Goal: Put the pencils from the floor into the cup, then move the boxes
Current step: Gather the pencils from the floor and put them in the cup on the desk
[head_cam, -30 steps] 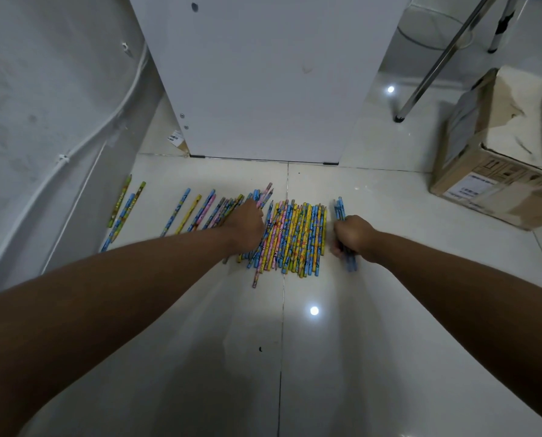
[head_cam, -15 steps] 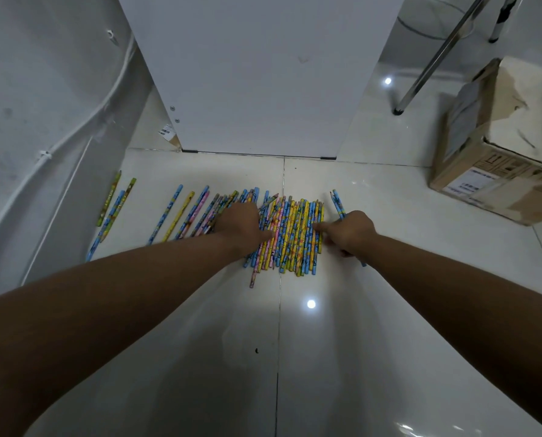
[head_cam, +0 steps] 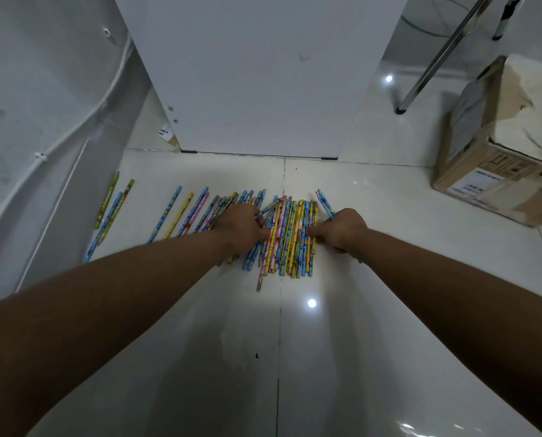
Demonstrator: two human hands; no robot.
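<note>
Several colourful pencils [head_cam: 290, 236] lie side by side in a dense row on the glossy white floor, with looser ones [head_cam: 181, 212] spread to the left and a few [head_cam: 113, 205] by the wall. My left hand [head_cam: 242, 225] rests on the left part of the dense row, fingers curled over pencils. My right hand [head_cam: 342, 230] is at the row's right edge, closed on blue pencils [head_cam: 324, 201] that stick out beyond it. No cup is in view.
A white cabinet [head_cam: 257, 74] stands just beyond the pencils. A worn cardboard box [head_cam: 500, 159] sits at the right, with a metal chair leg [head_cam: 421, 80] behind it. A wall with a white cable [head_cam: 42, 152] runs along the left.
My right hand, holding blue pencils, has slid left up against the dense row. My left hand has shifted slightly right over the pencils.
</note>
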